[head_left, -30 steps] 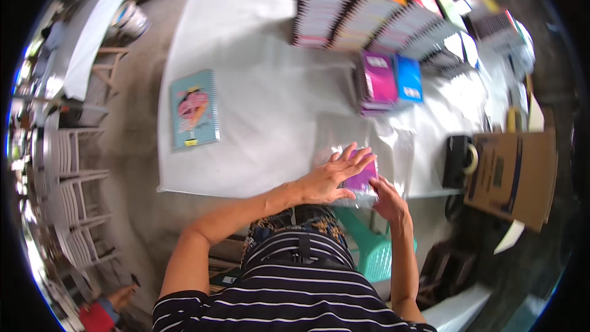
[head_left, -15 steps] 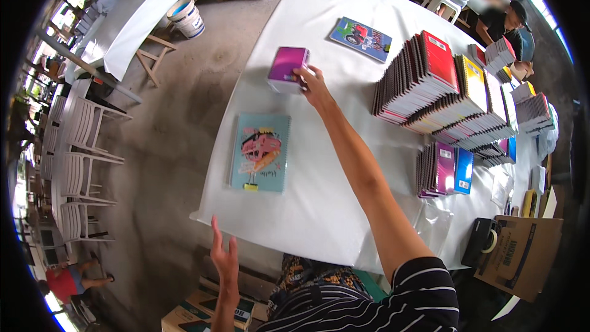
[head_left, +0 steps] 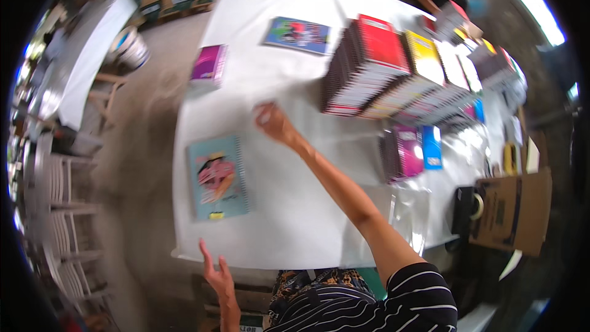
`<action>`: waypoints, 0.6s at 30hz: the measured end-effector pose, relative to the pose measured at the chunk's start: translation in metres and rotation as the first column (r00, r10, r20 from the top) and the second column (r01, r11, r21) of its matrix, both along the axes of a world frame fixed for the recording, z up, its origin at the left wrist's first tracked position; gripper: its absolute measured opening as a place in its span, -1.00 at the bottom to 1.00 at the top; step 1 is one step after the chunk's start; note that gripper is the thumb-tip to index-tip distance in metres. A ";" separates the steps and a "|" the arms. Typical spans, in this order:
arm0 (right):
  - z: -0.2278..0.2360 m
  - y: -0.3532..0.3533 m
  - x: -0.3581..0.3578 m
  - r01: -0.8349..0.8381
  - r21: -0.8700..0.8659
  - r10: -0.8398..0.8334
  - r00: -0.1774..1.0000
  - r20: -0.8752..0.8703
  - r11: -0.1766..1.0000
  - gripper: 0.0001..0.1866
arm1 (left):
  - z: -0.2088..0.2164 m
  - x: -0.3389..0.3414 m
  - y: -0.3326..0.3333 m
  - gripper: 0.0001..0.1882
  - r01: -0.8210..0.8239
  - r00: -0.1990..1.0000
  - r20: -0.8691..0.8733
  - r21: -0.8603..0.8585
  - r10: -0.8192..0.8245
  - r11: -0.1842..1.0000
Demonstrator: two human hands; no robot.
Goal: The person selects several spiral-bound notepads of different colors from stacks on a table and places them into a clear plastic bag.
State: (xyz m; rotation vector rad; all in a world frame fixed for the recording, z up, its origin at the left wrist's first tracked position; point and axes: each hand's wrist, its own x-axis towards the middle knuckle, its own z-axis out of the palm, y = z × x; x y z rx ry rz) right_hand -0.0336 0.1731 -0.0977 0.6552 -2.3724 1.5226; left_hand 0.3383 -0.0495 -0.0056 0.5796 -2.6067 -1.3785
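Purple notebook is laid on the worktop; left hand is spread empty, right hand too blurred to tell; cardboard box contents are hidden.

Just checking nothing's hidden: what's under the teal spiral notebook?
The white table covering shows around the teal spiral notebook; whatever lies directly beneath is covered and can't be seen.

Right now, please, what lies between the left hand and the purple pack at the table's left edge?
In the head view, a teal notebook on the table lies between.
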 end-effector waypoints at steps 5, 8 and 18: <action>0.174 0.230 0.150 -0.454 0.160 0.314 0.791 0.525 0.876 -0.84 | 0.032 -0.072 0.043 -0.40 0.096 0.965 -0.246 0.007 -0.091 0.995; 0.209 0.411 0.201 0.064 0.212 -0.177 0.798 0.575 0.975 -0.84 | 0.062 -0.109 0.120 -0.41 0.186 0.938 -0.315 0.103 -0.146 0.977; 0.126 0.601 0.088 0.735 0.567 -0.345 0.676 -0.651 0.371 -0.62 | 0.089 -0.138 0.404 -0.44 0.672 0.684 -0.505 0.152 -0.527 0.725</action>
